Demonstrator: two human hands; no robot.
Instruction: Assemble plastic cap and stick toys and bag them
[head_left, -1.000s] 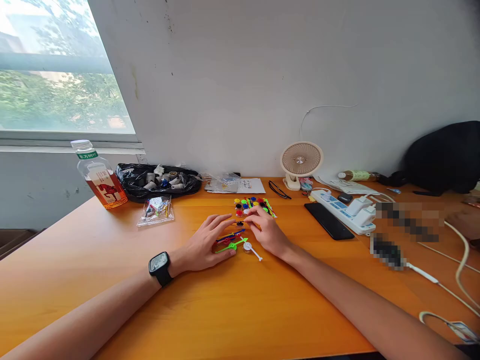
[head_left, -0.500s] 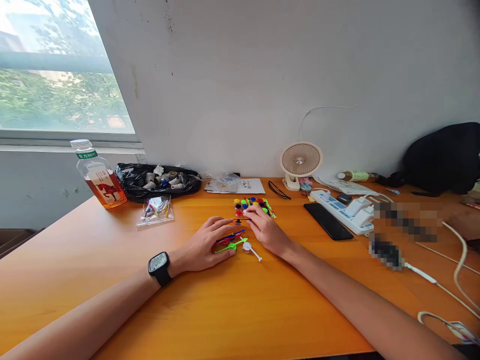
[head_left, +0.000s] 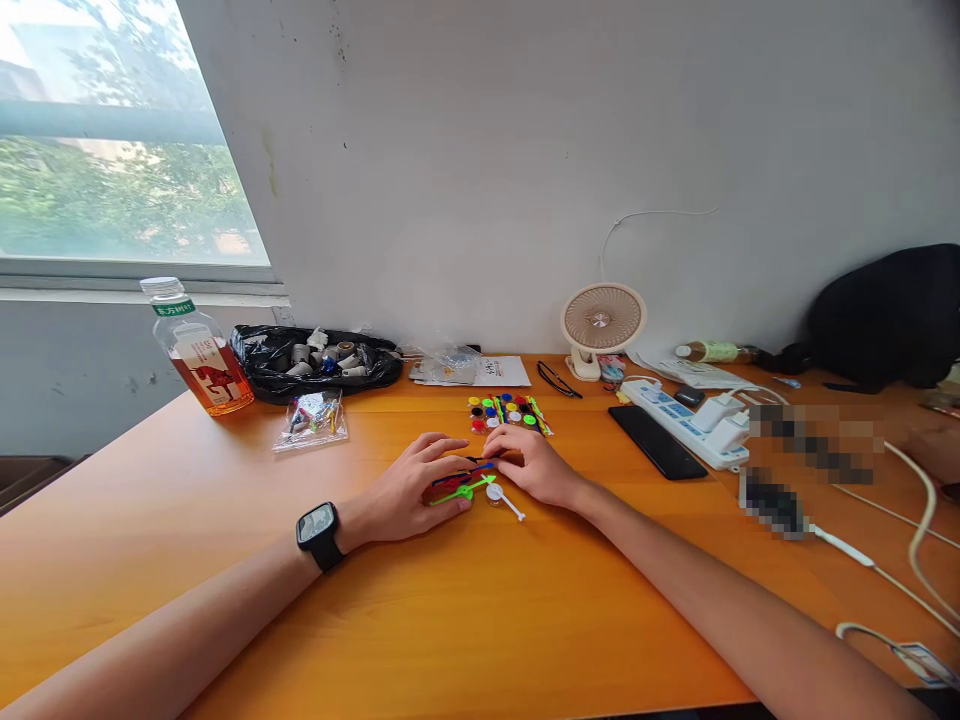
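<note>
My left hand [head_left: 415, 488] rests low over the table with its fingers stretched apart, beside a group of plastic arrow spinners. A green arrow spinner [head_left: 466, 491] and a white arrow spinner [head_left: 504, 498] lie nearest me. Behind them are a blue arrow [head_left: 482, 468] and red pieces [head_left: 452, 482], partly hidden by the left fingers. My right hand [head_left: 538, 466] has its fingers bent, thumb and fingertips closing on a thin black arrow [head_left: 474, 460] just behind the blue one. Beyond the hands, several round coloured discs [head_left: 478, 412] and coloured arrow strips [head_left: 538, 415] lie in rows.
A clear bag of small parts [head_left: 311, 425], a tea bottle [head_left: 202, 355] and a black plastic bag [head_left: 255, 370] stand left. Glasses [head_left: 557, 380] and a small fan [head_left: 602, 320] sit behind. At right are a phone [head_left: 656, 442], a power strip [head_left: 682, 430] and cables [head_left: 919, 530].
My right hand has come back from the row of discs toward me, and the black arrow has moved nearer the blue one. My left hand has stayed in place.
</note>
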